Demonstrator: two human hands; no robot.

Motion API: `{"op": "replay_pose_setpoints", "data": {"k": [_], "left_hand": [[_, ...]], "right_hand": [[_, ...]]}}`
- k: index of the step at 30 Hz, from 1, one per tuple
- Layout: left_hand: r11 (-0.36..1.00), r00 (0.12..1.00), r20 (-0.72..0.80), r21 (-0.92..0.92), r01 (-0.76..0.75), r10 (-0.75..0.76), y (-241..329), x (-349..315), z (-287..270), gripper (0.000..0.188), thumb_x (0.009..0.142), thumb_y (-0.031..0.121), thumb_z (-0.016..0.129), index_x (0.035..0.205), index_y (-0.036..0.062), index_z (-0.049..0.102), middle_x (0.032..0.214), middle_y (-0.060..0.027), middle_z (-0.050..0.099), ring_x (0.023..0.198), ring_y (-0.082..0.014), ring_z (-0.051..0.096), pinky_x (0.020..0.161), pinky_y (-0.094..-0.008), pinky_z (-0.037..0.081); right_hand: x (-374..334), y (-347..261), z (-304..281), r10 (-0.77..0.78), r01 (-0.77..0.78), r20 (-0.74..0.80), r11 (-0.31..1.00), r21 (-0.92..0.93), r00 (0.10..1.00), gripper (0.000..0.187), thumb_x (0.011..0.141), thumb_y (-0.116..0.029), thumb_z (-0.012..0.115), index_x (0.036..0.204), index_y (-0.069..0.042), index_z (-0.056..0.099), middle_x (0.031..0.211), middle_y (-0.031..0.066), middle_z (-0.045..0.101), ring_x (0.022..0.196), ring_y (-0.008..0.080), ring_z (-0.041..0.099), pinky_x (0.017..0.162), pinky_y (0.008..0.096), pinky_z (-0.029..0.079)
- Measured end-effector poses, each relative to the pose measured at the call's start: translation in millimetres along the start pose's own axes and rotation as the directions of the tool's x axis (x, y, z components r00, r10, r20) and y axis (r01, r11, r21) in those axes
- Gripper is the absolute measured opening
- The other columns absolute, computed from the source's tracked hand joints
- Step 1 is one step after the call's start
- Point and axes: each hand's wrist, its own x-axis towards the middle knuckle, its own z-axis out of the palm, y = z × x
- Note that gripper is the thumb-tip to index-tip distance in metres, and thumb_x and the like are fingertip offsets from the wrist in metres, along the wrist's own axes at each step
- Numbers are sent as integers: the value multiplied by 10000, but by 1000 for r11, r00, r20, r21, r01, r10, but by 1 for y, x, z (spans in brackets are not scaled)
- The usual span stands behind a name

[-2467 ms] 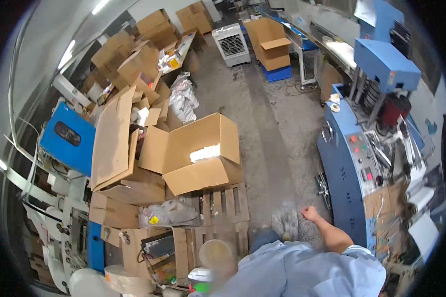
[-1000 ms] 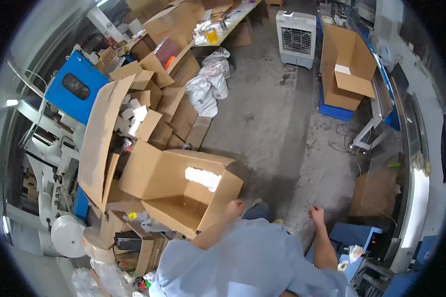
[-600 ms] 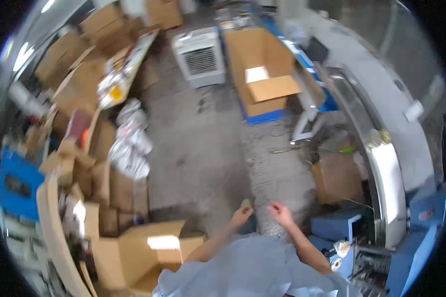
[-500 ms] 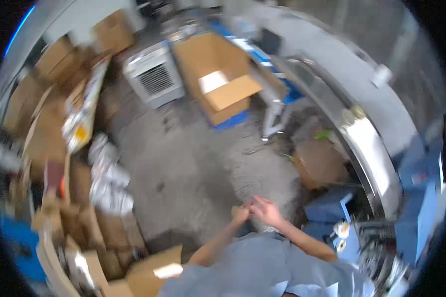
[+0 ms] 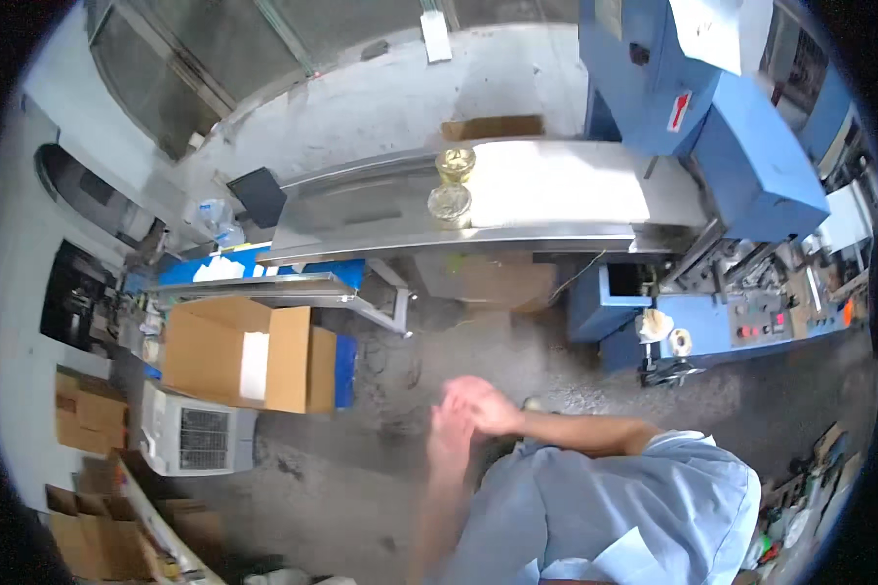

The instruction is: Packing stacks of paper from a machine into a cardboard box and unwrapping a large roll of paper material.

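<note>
In front of my body, above the floor, my left hand (image 5: 450, 435) and my right hand (image 5: 488, 408) touch each other. The right one lies over the fingertips of the left. Both look open, fingers loosely stretched and somewhat blurred, and no held thing shows between them. Beyond them runs a long metal conveyor table (image 5: 361, 219). A stack of white sheets (image 5: 546, 185) lies on it, beside two clear round rolls of tape (image 5: 450, 206).
A blue machine (image 5: 761, 156) with a control panel (image 5: 763, 322) stands at the right. To the left are an open cardboard box (image 5: 215, 351), a white air cooler (image 5: 200, 429) and a blue-topped bench (image 5: 293, 283). More cartons (image 5: 93, 409) line the left wall; a brown carton (image 5: 507, 283) sits under the conveyor.
My view has swung to the right, bringing the conveyor table and blue machine to the front. The open box and cooler now lie at the left. My hands stay together.
</note>
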Motion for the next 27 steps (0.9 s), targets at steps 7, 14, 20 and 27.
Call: {"op": "replay_pose_setpoints", "data": {"k": [7, 14, 20, 27], "left_hand": [[123, 935, 264, 946, -299, 237, -9, 80, 35, 617, 1021, 460, 377, 1451, 18, 369, 1392, -202, 501, 1276, -335, 500, 1049, -446, 395], [108, 952, 104, 984, -140, 289, 6, 132, 2, 555, 1001, 459, 398, 1338, 34, 520, 1254, -214, 602, 1176, -419, 545, 1021, -442, 409], [238, 972, -198, 957, 165, 124, 24, 146, -89, 691, 956, 598, 399, 1249, 0, 584, 1190, -228, 635, 1197, -372, 556, 1021, -423, 411], [941, 989, 150, -337, 41, 10, 67, 170, -110, 857, 867, 785, 357, 1269, 55, 555, 1223, -139, 606, 1211, -319, 532, 1062, -482, 377]], "right_hand": [[32, 53, -18, 583, -642, 562, -88, 762, 587, 835, 915, -719, 377, 1384, -34, 467, 1358, 180, 522, 1271, 280, 487, 1069, 417, 382], [71, 6, -88, 533, -317, 423, -283, 905, 733, 858, 898, -714, 420, 1378, -2, 454, 1380, 181, 513, 1294, 278, 478, 1077, 426, 379], [150, -38, -83, 450, -271, -30, 588, 762, 892, 649, 1010, -490, 417, 1456, -20, 377, 1453, 176, 452, 1334, 292, 451, 1088, 407, 371], [175, -32, 65, -54, 89, 235, 986, -142, 971, 603, 914, -289, 571, 1428, -13, 420, 1462, 239, 413, 1361, 412, 386, 1136, 461, 284]]}}
